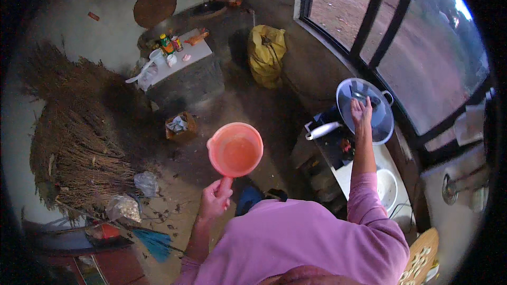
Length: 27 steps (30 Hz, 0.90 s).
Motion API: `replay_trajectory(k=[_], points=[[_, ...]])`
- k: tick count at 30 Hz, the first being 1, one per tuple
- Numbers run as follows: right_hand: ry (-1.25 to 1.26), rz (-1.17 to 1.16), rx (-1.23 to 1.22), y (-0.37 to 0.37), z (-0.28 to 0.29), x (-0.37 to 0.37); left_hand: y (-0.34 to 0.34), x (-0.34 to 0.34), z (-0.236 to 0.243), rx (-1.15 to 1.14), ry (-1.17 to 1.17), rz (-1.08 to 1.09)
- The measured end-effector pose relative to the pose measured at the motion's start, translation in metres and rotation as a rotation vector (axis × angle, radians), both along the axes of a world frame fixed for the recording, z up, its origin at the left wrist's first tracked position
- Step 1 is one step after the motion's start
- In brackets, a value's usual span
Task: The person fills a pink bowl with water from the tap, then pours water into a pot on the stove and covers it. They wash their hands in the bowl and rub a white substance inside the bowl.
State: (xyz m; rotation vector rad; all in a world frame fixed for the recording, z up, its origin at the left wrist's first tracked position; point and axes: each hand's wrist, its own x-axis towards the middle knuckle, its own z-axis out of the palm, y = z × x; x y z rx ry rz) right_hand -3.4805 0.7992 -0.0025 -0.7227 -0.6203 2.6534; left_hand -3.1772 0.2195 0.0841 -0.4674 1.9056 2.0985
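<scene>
My left hand (216, 198) grips the handle of a pink plastic dipper (235, 149), held upright over the floor with its round bowl toward the middle. At the right, my right hand (360, 112) reaches up with bent fingers at a dark fitting inside the rim of a round, bluish lid or pot (380, 122) by the window; exactly what they grip is unclear. Just left of it, a white handle (323, 130) lies over a black stove top (338, 145). A white bowl (387, 187) stands on the counter behind my right forearm.
A table (197, 53) with bottles and cups, a yellow sack (266, 55) and a cardboard box (180, 126) are ahead. Dried brush bundles (84, 142), plastic bags (122, 208) and a blue broom (151, 241) lie left. The window sill and a round board (422, 240) are right.
</scene>
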Motion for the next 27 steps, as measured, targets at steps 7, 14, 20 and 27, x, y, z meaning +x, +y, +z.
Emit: replay_trajectory(k=[7,14,20,27], points=[[0.278,-0.034,0.054,0.064,-0.037,-0.051,-0.052,-0.181,-0.016,-0.040,0.026,-0.144],[-0.032,-0.300,0.359,0.086,-0.049,-0.034,-0.115,-0.358,-0.027,-0.045,0.010,-0.217],[-0.099,-0.265,0.541,0.050,0.004,-0.024,-0.152,-0.498,-0.034,-0.055,0.027,-0.272],[-0.173,-0.199,0.561,-0.076,0.074,-0.201,-0.179,-0.651,-0.037,-0.047,0.001,-0.262]])
